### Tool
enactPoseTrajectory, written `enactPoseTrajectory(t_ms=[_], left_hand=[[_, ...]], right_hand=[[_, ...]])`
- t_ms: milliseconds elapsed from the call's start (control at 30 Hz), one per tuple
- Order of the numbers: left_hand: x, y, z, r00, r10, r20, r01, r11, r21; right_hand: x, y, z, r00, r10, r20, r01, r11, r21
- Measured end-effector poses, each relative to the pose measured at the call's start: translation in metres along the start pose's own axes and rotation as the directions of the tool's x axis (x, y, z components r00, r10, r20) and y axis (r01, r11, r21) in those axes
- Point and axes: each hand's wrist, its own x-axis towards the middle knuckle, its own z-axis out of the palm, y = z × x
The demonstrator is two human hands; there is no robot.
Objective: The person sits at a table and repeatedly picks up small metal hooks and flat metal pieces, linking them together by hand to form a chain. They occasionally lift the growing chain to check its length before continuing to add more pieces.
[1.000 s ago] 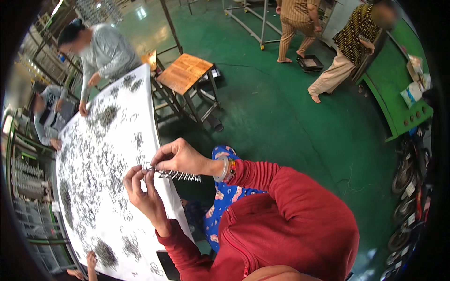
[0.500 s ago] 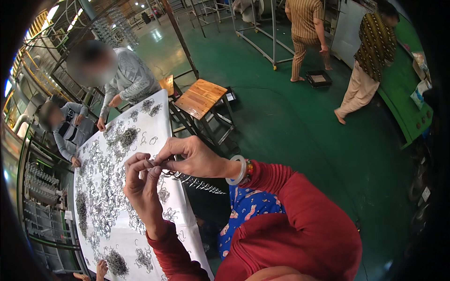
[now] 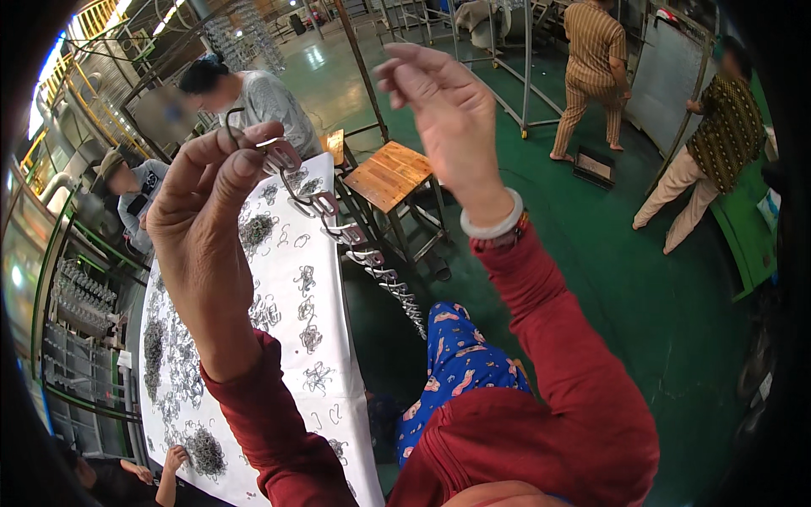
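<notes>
"At the left hand (image 3: 203, 228), what is held?"

"The upper end of the metal chain (image 3: 345, 232) is pinched between finger and thumb; a dark hook (image 3: 230, 127) is seen just above, and the remainder is hung down to the hand's right."

"What has been changed?"

"The right hand (image 3: 456, 127), earlier beside the left, has been withdrawn, its fingers loosely spread; the chain, raised higher, is apparently borne by one hand."

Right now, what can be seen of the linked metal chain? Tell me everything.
The chain is a string of silver-grey, metal-looking loops and thin curved pieces, with a dark curved hook at its upper end. The left hand pinches that end. The rest hangs unheld, slanting down rightward past the edge of the white table; whether its tip touches the blue patterned trousers is unclear.
</notes>
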Motion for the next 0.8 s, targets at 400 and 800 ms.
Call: enactPoseTrajectory(t_ms=[400,800], left_hand=[[-0.003,0.017,-0.006,0.991,0.017,-0.131,-0.008,0.997,0.074],[-0.001,0.044,-0.074,0.974,0.211,-0.079,-0.189,0.957,0.219]], right_hand=[[0.108,0.152,-0.18,0.835,0.38,-0.398,-0.325,-0.244,-0.914],[0.159,0.108,-0.113,0.826,0.317,-0.465,-0.387,-0.281,-0.878]])
